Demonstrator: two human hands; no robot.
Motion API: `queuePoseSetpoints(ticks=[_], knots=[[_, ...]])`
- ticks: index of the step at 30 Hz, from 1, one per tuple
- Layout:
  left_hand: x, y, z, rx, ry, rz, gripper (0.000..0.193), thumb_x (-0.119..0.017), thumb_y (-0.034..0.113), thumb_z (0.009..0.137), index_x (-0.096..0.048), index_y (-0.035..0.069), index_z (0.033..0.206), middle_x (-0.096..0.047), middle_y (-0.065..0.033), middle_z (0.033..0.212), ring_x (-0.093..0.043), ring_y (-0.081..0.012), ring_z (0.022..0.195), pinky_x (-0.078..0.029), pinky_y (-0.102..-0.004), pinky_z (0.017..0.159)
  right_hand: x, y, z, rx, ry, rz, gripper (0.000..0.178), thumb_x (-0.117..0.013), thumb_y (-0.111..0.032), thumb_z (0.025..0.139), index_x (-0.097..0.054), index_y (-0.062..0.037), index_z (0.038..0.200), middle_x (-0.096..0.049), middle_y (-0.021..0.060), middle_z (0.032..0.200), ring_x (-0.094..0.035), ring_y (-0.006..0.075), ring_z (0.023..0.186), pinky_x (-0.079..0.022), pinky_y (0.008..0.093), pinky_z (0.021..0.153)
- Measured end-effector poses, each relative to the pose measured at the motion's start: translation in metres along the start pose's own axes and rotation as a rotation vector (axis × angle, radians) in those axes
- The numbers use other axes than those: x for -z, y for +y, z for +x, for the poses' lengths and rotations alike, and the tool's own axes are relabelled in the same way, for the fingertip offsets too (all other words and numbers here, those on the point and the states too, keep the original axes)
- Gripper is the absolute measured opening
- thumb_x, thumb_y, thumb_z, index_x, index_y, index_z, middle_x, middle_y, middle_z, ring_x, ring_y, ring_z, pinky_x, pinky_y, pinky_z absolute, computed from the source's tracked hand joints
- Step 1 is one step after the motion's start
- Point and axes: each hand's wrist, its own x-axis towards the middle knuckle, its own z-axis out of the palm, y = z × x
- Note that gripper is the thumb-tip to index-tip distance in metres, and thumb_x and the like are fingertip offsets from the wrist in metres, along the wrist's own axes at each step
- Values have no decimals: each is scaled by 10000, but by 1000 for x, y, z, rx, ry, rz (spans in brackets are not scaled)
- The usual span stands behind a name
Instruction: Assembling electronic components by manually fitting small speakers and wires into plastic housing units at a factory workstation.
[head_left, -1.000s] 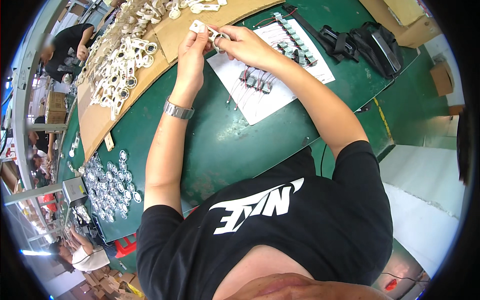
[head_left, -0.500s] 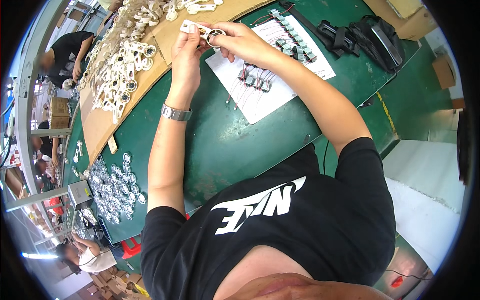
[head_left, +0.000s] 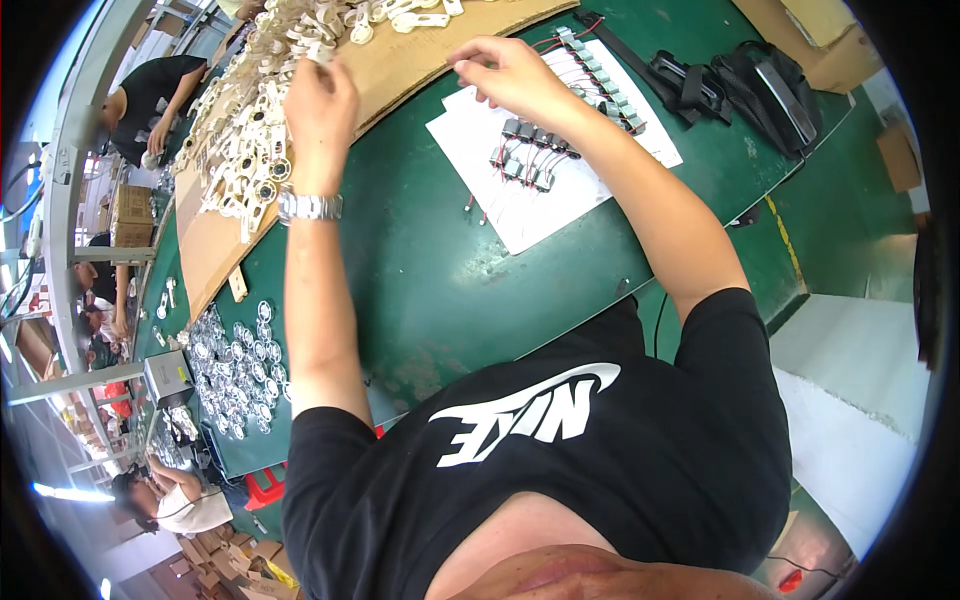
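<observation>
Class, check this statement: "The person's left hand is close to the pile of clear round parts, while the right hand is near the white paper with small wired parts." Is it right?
The pile is wrong: the head view shows the left hand close to the cream-coloured parts. The right hand is indeed near the white paper with small wired parts.

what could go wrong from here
The left hand is by the loose pile of cream parts, so it might knock some off the cardboard. The right hand is near small wired parts on a white sheet; a snag could drag them. The left forearm is close to clear round parts and might scatter them.
</observation>
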Motion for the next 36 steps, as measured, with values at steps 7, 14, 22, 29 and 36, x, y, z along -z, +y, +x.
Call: queuePoseSetpoints(ticks=[7,14,22,29,36], knots=[[42,-132,91,4,58,882,391,-614,159,885,-517,-89,1172,-731,-239,935,-746,-382,829,-610,-459,682,8,1,7,73,111,-212,266,-603,-172,956,-721,-30,1147,-747,86,919,-692,139,809,-560,298,737],[-42,-92,126,-442,-382,484,361,-623,149,932,-638,136,1292,-661,-171,1242,-647,-382,1112,-539,-485,920,30,1,-2,69,-100,-553,237,-601,-133,915,-732,-34,1086,-741,175,948,-723,297,898,-558,394,827],[-128,-8,95,-679,-360,488,375,-614,107,932,-663,182,1296,-630,-112,1211,-590,-319,1188,-556,-440,929,39,-3,-3,89,-135,-690,250,-589,-64,890,-735,-37,1091,-739,183,987,-713,333,941,-544,417,883],[-109,-25,105,-348,-532,469,273,-671,238,908,-713,42,1093,-744,-187,1051,-726,-350,976,-596,-442,827,43,-19,-8,31,-413,-653,318,-597,9,816,-761,-55,1080,-731,197,1001,-703,322,989,-548,412,875],[-45,-38,72,633,-740,-979,329,-553,152,1016,-558,-81,1248,-618,-188,1131,-653,-304,1072,-632,-440,903,26,-26,-19,-29,-545,-724,305,-654,50,722,-745,-41,998,-705,176,1052,-680,344,1003,-550,417,860]])
